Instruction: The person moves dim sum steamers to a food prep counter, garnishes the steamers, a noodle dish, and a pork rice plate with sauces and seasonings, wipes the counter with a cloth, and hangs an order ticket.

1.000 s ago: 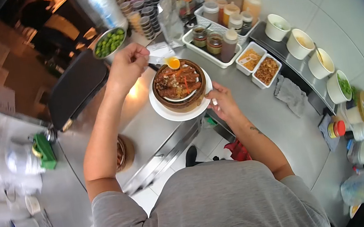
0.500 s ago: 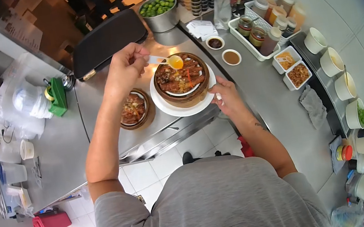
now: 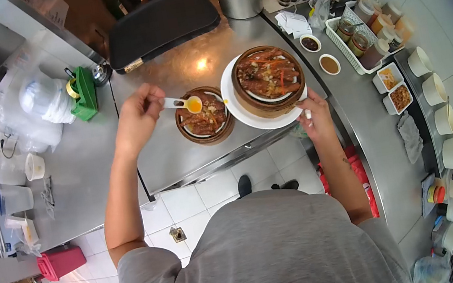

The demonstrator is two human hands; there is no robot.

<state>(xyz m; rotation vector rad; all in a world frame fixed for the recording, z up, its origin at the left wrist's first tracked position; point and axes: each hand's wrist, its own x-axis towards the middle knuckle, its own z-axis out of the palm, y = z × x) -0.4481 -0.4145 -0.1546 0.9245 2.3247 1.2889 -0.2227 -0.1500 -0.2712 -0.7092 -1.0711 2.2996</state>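
Observation:
My left hand (image 3: 141, 117) pinches the handle of a white plastic spoon (image 3: 175, 102) with orange-yellow liquid in its bowl. The spoon is over a bamboo steamer (image 3: 208, 140) on the steel counter, which holds brown-sauced pieces that look like chicken feet. On the right, my right hand (image 3: 317, 117) grips the rim of a white plate (image 3: 237, 113). A second bamboo steamer (image 3: 272, 108) of similar food, with chopped garlic and red strips on top, sits on this plate. Against the right fingers shows a small white object (image 3: 308, 114) that I cannot identify.
A black lidded case (image 3: 162, 23) and a steel pot of small green limes (image 3: 242, 4) stand at the back. Two sauce cups (image 3: 330, 65), a white basket of jars (image 3: 343, 50) and trays of toppings (image 3: 400, 97) line the right counter. Below is a tiled floor.
My left hand has moved the spoon from above the plated steamer to the steamer on the counter. The plate appears shifted right, and the whole view has turned left.

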